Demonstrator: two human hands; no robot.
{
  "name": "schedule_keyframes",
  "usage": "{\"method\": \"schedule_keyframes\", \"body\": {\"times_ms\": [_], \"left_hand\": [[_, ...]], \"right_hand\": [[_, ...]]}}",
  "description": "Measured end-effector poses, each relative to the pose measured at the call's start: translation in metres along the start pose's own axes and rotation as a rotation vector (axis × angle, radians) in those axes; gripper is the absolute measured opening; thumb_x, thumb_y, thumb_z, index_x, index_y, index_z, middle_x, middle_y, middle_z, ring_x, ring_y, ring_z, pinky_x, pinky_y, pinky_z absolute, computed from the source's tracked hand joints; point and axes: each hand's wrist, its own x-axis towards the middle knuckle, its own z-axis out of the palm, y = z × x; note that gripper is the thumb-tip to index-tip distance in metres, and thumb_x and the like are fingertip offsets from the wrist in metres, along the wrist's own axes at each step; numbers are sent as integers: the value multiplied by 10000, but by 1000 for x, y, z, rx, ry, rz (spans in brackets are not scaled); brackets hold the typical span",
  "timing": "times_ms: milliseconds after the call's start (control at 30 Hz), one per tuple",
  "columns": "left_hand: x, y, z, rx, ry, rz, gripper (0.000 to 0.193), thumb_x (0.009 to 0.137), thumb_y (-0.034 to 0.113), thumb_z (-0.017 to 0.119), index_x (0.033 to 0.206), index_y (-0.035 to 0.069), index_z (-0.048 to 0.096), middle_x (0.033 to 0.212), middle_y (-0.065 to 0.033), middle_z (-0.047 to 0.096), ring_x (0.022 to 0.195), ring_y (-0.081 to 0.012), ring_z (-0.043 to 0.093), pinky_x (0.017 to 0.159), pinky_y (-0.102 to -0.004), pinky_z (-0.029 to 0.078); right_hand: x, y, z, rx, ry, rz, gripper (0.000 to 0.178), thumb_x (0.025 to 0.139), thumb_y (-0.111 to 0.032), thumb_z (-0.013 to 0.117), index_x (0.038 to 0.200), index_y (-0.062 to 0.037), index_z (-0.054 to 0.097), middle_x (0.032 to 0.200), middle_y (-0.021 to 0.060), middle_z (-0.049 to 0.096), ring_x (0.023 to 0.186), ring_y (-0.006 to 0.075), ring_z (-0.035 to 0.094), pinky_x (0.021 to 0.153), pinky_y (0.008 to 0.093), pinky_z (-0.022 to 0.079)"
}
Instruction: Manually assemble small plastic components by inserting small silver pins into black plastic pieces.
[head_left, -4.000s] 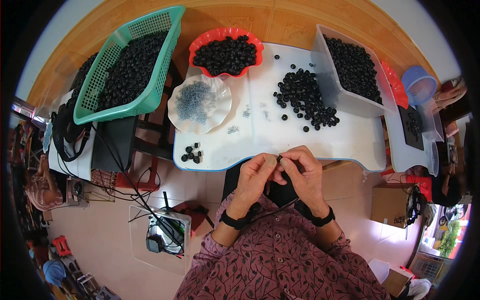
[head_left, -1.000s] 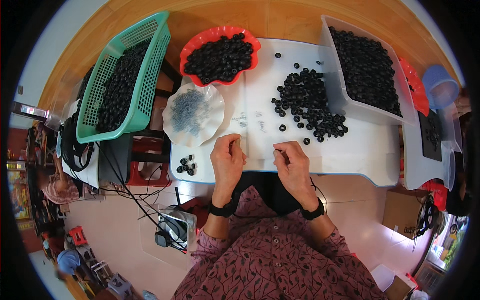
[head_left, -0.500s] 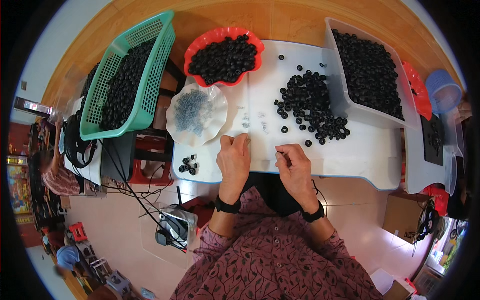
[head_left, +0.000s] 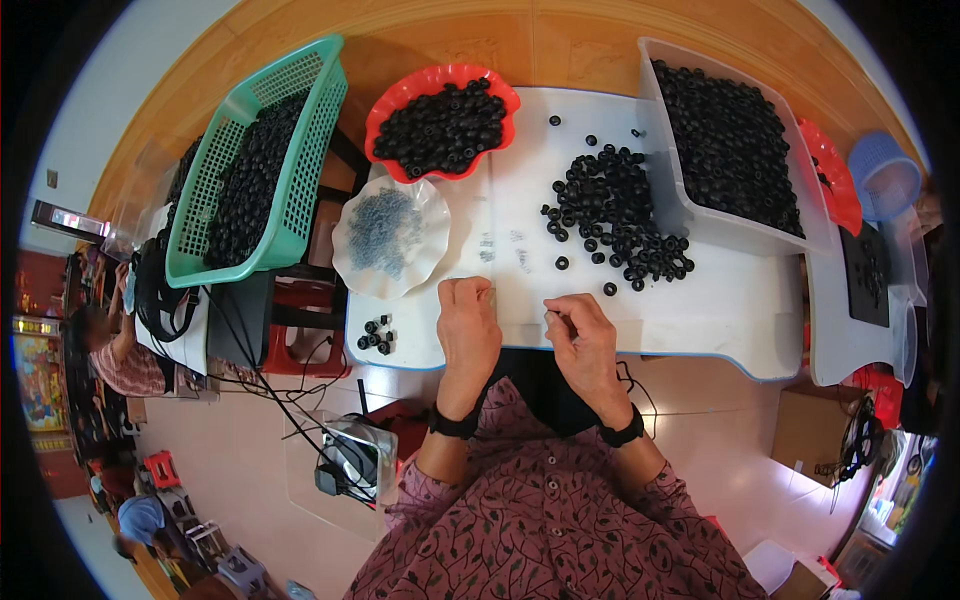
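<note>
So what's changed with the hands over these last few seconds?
Four seconds ago both hands were together at the table edge. Since then they have parted: the left hand rests fisted on the white table, the right hand pinches something tiny. The black rings and white dish stayed put.

Four seconds ago both hands were held together below the near edge of the surface (head_left: 700, 330), fingers meeting over a small part. Since then they have been raised and separated. The left hand (head_left: 468, 330) has been brought onto the surface, closed in a loose fist, just below the white scalloped dish (head_left: 390, 240) and nearer to it than half a second ago. The right hand (head_left: 583, 345) has been set at the edge, fingers pinched, below the loose pile of black rings (head_left: 615, 215).
</note>
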Motion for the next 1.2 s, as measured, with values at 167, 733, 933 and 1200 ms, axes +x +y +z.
{"method": "schedule_keyframes", "body": {"times_ms": [167,733,933,1200], "left_hand": [[-9,31,-21,-772,-428,-543,102,951,76,541,991,0,596,705,-52,566,522,-119,538,487,-251,457],[-11,45,-4,-1095,-653,-711,215,970,161,553,931,-44,605,650,-27,558,495,-73,515,438,-211,461],[-1,51,4,-856,-517,-546,140,944,100,572,930,-30,623,681,-38,567,502,-79,515,460,-229,449],[21,56,28,-304,-272,-31,240,836,40,637,1076,48,638,855,-152,556,651,-307,597,571,-393,482]], "right_hand": [[-6,-3,-8,99,10,17,165,880,29,579,1028,-8,640,907,86,591,684,132,592,584,239,470],[-9,-7,-28,75,11,-91,149,872,-1,636,1012,-34,674,910,67,598,750,134,608,611,237,487],[-8,-4,-31,58,82,-28,80,877,-22,642,955,-21,662,895,60,585,711,108,586,590,232,473],[-7,6,-32,40,124,32,95,889,-19,621,982,1,632,898,65,580,686,105,566,596,228,465]]}}
